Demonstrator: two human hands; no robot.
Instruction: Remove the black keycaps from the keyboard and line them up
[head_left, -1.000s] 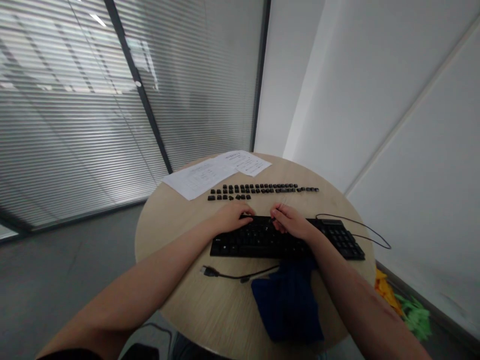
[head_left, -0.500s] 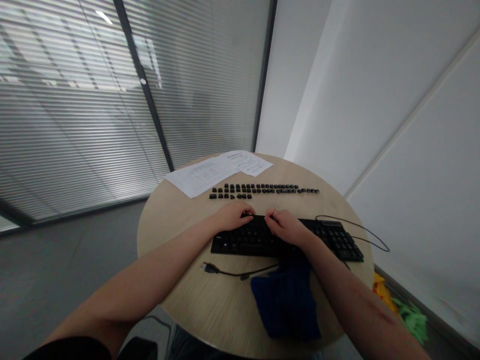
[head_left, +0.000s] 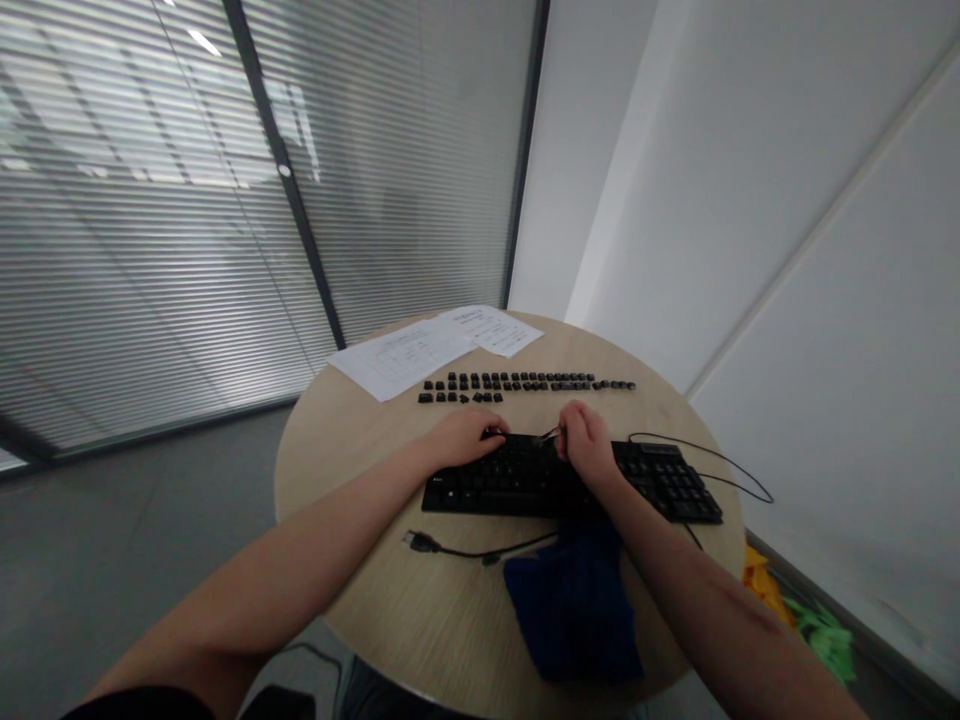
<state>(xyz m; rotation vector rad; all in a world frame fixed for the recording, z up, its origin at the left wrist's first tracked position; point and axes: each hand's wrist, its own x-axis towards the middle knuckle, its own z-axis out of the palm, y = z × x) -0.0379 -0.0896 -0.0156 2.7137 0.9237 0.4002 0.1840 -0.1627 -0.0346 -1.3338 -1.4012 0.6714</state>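
A black computer keyboard [head_left: 495,490] lies across the round table, some of its upper part without keycaps. My left hand [head_left: 469,437] rests at its upper left edge, fingers curled round the rim and thumb on top. My right hand [head_left: 587,440] is closed above the middle of the keyboard. Out of that fist, to the left, sticks a thin metal tool [head_left: 551,434], its tip over the upper keys; its exact kind is too small to make out. Loose black keycaps [head_left: 495,382] lie in rows behind the keyboard.
Printed papers [head_left: 405,355] lie at the table's far left. Near me are a USB plug [head_left: 422,541] on its cable and a dark blue cloth [head_left: 574,610]. The keyboard cable [head_left: 739,465] loops at the right edge. A white wall [head_left: 810,250] stands close on the right.
My right hand has moved a little right and up from the keyboard's middle and turned, so the metal tool shows at its left. The left hand has stayed in place.
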